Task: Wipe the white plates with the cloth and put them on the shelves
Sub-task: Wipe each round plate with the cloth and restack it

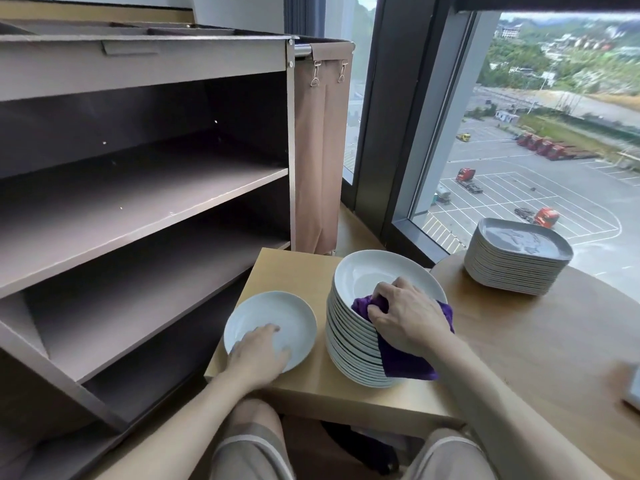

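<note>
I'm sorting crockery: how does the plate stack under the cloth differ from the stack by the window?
The near stack holds round white plates; the window stack holds squarish ones with rounded corners, the top one grey. The right hand grips the purple cloth on the near stack; nothing touches the window stack. Both are neatly piled.

Tall window across the upper right of the frame, daylight pouring in, dark mullion between its panes. Beyond the glass, a car park with red trucks, green hills behind. At left, a brown open shelf unit, a tan fabric bag clipped to its side. At lower centre, a pale wooden tabletop, beside a rounded tabletop at right.
</note>
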Demonstrator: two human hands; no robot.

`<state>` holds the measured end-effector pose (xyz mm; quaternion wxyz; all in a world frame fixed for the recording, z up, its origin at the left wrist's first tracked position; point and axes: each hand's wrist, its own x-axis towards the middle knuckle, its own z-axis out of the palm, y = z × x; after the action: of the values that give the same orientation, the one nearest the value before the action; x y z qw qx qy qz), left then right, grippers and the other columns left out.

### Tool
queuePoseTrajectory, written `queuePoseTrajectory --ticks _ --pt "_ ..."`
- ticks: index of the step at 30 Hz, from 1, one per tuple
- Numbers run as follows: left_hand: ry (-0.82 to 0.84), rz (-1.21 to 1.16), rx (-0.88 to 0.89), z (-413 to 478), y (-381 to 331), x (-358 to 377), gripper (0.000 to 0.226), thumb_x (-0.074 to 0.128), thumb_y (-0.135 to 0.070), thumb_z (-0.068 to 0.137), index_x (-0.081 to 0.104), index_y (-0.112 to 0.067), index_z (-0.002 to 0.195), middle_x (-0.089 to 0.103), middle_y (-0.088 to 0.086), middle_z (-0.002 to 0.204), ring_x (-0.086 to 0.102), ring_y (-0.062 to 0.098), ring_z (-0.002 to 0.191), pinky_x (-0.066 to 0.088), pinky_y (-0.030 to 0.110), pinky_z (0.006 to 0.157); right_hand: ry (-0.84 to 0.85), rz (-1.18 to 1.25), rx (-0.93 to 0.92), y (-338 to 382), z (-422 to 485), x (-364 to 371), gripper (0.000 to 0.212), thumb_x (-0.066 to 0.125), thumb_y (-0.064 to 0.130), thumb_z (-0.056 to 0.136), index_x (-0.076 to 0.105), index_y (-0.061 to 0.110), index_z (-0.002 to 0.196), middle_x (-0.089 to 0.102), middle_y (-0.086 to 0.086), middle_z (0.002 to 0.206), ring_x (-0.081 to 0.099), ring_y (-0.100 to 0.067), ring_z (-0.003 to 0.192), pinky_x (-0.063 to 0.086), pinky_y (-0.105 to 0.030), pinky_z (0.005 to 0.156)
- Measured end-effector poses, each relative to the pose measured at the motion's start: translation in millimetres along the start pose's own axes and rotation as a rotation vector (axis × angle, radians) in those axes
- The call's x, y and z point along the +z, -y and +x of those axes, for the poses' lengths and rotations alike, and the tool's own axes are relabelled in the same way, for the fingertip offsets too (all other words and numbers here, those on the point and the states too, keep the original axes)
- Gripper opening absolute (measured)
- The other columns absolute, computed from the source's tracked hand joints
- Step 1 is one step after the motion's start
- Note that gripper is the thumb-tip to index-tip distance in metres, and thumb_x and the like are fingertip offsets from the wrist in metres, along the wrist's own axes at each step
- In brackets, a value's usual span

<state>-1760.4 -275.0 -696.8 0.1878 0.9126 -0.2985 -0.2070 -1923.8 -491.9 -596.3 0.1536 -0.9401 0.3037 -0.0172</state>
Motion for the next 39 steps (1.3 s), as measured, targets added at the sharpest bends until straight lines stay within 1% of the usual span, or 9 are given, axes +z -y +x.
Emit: queuePoseTrajectory --ticks 3,5,10,17,22,26,29,34,39 --pt "-0.041 -0.558 0.087 8.8 -60.0 -27.9 0.059 0.045 -0.052 0.1 0.037 -0.027 0.153 0.039 -0.001 0.159 0.036 0.018 0.146 0.03 0.031 0.108 0.047 0.028 -0.01 -1.8 4.0 -3.4 0.021 0.038 0.054 0.09 0.052 0.041 0.096 0.049 0.009 0.108 0.051 -0.02 0.1 0.039 -0.038 0.076" --pt "-0.055 -0.668 0.206 15.3 -98.6 -38.5 0.069 0.036 -0.057 0.093 0.031 -0.03 0.156 0.034 -0.005 0.162 0.031 0.015 0.149 0.025 0.028 0.109 0.078 0.036 -0.017 -2.8 6.1 -5.8 0.019 0.039 0.053 0.089 0.052 0.042 0.097 0.048 0.009 0.108 0.051 -0.021 0.102 0.04 -0.039 0.079" --pt "-0.144 -0.518 0.374 31.1 -143.8 -15.9 0.066 0.026 -0.05 0.102 0.024 -0.021 0.162 0.025 -0.002 0.168 0.021 0.012 0.153 0.018 0.031 0.125 0.116 0.056 -0.076 -6.8 9.2 -8.0 0.022 0.045 0.05 0.096 0.058 0.04 0.111 0.049 0.006 0.113 0.051 -0.021 0.106 0.045 -0.042 0.087" --pt "-0.24 -0.527 0.361 44.6 -134.6 5.2 0.073 0.027 -0.061 0.101 0.02 -0.023 0.163 0.019 -0.006 0.169 0.016 0.005 0.153 0.012 0.016 0.116 0.171 0.106 -0.198 0.8 34.4 -9.7 0.024 0.053 0.043 0.099 0.062 0.034 0.12 0.051 0.001 0.113 0.054 -0.024 0.106 0.05 -0.048 0.094" --pt "-0.233 -0.558 0.375 42.8 -134.4 4.8 0.067 0.024 -0.053 0.102 0.016 -0.028 0.163 0.024 -0.007 0.168 0.022 0.005 0.152 0.022 0.021 0.119 -0.074 0.214 -0.189 13.1 65.6 10.7 0.026 0.059 0.044 0.093 0.064 0.034 0.117 0.054 0.004 0.116 0.055 -0.018 0.108 0.052 -0.046 0.09" --pt "-0.249 -0.508 0.393 42.2 -133.4 4.5 0.062 0.024 -0.038 0.098 0.024 -0.028 0.16 0.033 -0.006 0.163 0.034 0.007 0.146 0.034 0.025 0.117 -0.174 0.115 -0.16 6.1 86.4 22.8 0.032 0.053 0.05 0.092 0.058 0.04 0.122 0.05 0.005 0.125 0.05 -0.02 0.116 0.043 -0.044 0.092" --pt "-0.261 -0.457 0.405 40.8 -134.2 4.4 0.068 0.028 -0.024 0.088 0.032 -0.027 0.156 0.034 -0.009 0.162 0.03 0.002 0.146 0.024 0.014 0.117 -0.225 0.018 -0.089 -12.7 96.3 20.8 0.031 0.051 0.051 0.095 0.056 0.04 0.123 0.047 0.003 0.126 0.049 -0.026 0.116 0.041 -0.045 0.092" --pt "-0.247 -0.389 0.343 41.5 -133.1 4.8 0.068 0.025 -0.024 0.094 0.021 -0.027 0.161 0.023 -0.01 0.167 0.023 0.005 0.151 0.028 0.031 0.122 -0.22 -0.265 -0.083 -43.3 98.1 7.2 0.034 0.047 0.053 0.1 0.056 0.035 0.128 0.046 -0.003 0.13 0.05 -0.029 0.114 0.042 -0.047 0.092" --pt "-0.255 -0.361 0.338 41.4 -134.1 6.1 0.06 0.025 -0.033 0.102 0.019 -0.028 0.162 0.024 -0.009 0.168 0.026 0.009 0.151 0.031 0.035 0.121 -0.103 -0.378 -0.12 -66.9 77.9 -14.5 0.035 0.044 0.058 0.1 0.055 0.037 0.126 0.048 -0.002 0.126 0.051 -0.026 0.11 0.044 -0.044 0.09"
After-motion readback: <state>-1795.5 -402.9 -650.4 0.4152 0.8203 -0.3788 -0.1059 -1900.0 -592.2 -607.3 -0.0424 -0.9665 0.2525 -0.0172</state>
